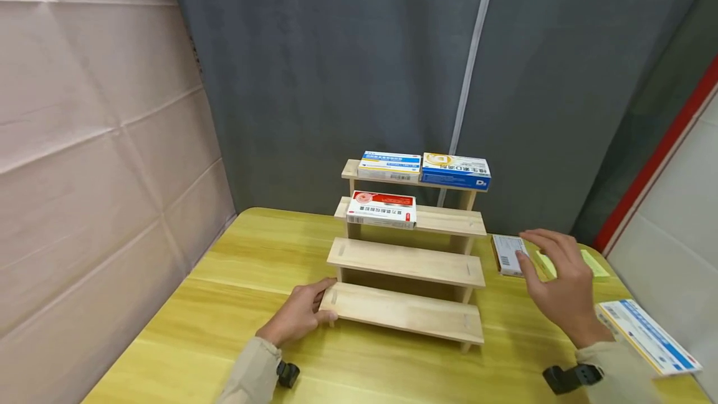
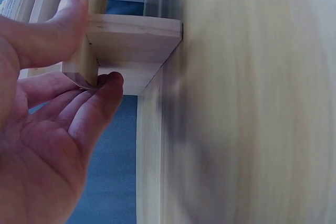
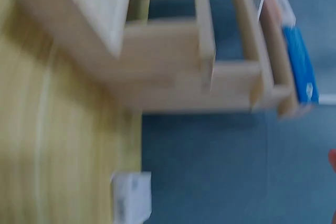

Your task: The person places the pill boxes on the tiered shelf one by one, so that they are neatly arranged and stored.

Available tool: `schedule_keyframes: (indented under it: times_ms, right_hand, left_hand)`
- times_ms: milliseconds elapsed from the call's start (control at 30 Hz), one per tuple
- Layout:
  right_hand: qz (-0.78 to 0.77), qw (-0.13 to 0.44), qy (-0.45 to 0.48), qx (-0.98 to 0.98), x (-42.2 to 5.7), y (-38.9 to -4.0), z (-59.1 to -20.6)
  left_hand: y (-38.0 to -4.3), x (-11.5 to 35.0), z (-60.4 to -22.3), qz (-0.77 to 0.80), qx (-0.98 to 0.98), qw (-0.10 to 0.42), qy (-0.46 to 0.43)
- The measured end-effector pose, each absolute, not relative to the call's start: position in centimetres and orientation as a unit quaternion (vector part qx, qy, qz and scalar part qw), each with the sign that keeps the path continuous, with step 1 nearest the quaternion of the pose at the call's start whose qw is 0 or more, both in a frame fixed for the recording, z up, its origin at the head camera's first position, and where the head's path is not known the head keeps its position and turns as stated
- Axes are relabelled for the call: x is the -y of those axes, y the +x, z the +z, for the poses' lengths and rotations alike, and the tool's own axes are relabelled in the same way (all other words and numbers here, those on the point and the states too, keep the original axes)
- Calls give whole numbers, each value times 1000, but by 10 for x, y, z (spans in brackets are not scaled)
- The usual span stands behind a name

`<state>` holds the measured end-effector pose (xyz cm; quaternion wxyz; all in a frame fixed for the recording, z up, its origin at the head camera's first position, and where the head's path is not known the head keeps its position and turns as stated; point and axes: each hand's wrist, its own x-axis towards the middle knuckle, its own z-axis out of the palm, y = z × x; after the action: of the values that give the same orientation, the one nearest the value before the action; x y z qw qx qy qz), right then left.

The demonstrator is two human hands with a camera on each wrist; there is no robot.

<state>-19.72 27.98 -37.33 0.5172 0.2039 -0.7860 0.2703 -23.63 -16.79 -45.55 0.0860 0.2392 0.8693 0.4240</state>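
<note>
A wooden four-step display rack stands on the table. My left hand grips the left end of its lowest step, thumb on the near side and fingers tucked under the board, as the left wrist view shows. My right hand hovers over the table to the right of the rack, fingers loosely bent and holding nothing. Beside its fingertips lies a small white medicine box. On the top step are a white, blue and yellow medicine box and a blue-and-white vitamin D box. A red-and-white medicine box sits on the step below.
Partly behind the right hand is a pale yellow-green flat item. A larger blue-and-white box lies at the table's right edge. A grey curtain hangs behind the table, with a pale sheet wall on the left.
</note>
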Motion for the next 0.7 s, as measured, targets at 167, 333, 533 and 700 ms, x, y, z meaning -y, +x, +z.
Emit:
schedule_keyframes:
  times_ms: [167, 333, 533, 700]
  right_hand:
    - [240, 466, 119, 843, -319, -183, -388]
    - [189, 279, 33, 941, -352, -167, -404]
    - [141, 110, -44, 983, -391, -156, -427]
    - [111, 60, -73, 989, -422, -149, -445]
  left_hand:
    - [-236, 167, -455, 423, -869, 87, 241]
    - [-236, 169, -454, 422, -869, 91, 243]
    - [-236, 170, -454, 412, -875, 83, 240]
    - [-237, 170, -455, 405, -879, 80, 240]
